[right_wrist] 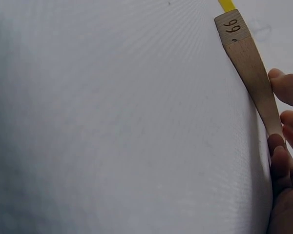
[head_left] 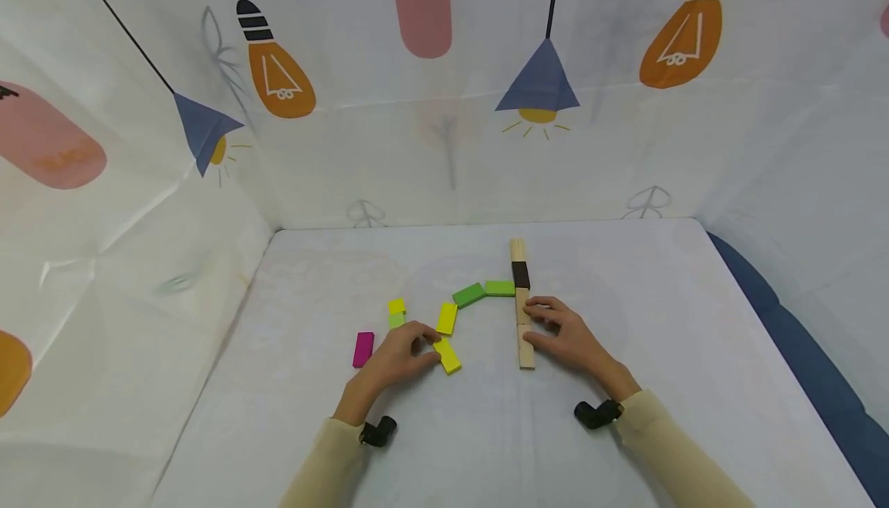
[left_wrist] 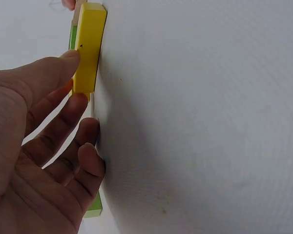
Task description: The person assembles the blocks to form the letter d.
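Observation:
In the head view, my left hand (head_left: 401, 355) has thumb and index finger at a yellow block (head_left: 448, 357) lying on the table. The left wrist view shows the thumb against this yellow block's (left_wrist: 90, 48) side and the index finger by its end. A second yellow block (head_left: 447, 319) lies just beyond. Two green blocks (head_left: 469, 295) carry the curved line on to a straight row of wooden blocks (head_left: 525, 347). Along that row's right side, my right hand (head_left: 571, 342) rests its spread thumb and fingers against the wood. One dark block (head_left: 521, 275) sits in the row.
Left of my left hand lie a magenta block (head_left: 363, 349), a small yellow piece (head_left: 397, 306) and a green block (head_left: 397, 320) partly hidden by the hand. A white sheet with printed lamps (head_left: 538, 79) hangs behind the white table (head_left: 333, 261).

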A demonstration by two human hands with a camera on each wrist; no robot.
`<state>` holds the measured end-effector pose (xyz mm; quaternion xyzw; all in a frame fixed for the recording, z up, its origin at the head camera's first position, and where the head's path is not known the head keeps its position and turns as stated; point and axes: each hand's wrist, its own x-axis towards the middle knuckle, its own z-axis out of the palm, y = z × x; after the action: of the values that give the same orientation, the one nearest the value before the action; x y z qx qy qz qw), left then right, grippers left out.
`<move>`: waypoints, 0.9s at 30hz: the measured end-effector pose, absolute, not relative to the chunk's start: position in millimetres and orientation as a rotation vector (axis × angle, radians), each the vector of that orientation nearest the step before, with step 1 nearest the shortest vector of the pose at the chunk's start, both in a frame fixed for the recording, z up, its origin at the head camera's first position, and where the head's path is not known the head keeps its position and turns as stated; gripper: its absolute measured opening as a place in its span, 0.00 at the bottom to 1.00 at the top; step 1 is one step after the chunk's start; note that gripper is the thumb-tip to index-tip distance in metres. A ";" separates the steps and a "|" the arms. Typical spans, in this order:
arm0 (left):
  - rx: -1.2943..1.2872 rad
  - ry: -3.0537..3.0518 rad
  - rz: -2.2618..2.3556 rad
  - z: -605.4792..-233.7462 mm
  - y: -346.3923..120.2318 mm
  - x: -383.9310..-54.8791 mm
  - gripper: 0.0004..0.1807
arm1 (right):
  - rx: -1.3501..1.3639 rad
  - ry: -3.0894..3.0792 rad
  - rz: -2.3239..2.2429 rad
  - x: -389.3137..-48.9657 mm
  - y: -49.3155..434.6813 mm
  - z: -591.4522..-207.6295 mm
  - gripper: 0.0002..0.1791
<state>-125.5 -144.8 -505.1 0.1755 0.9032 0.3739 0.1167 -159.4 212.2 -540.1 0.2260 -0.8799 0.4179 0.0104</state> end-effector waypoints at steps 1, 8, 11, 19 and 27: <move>0.514 2.644 1.096 -504.8 -144.3 -126.1 0.15 | 0.707 -2.745 1.304 -159.5 212.2 -539.9 0.26; 0.512 2.644 1.100 -506.3 -141.5 -128.3 0.14 | 0.718 -2.731 1.307 -157.9 212.0 -537.0 0.27; 0.513 2.658 1.094 -507.7 -141.2 -128.1 0.14 | 0.730 -2.715 1.312 -157.3 211.8 -536.7 0.27; 0.531 2.715 1.090 -508.7 -139.6 -123.9 0.15 | 0.755 -2.696 1.320 -156.5 213.9 -537.8 0.26; 0.463 2.801 1.150 -501.5 -156.7 -116.6 0.14 | 0.758 -2.683 1.316 -158.0 213.8 -539.1 0.26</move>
<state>-116.6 -156.7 -501.5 0.1512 0.9138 0.3750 0.0391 -158.0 213.8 -539.1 0.2458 -0.8699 0.4265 0.0293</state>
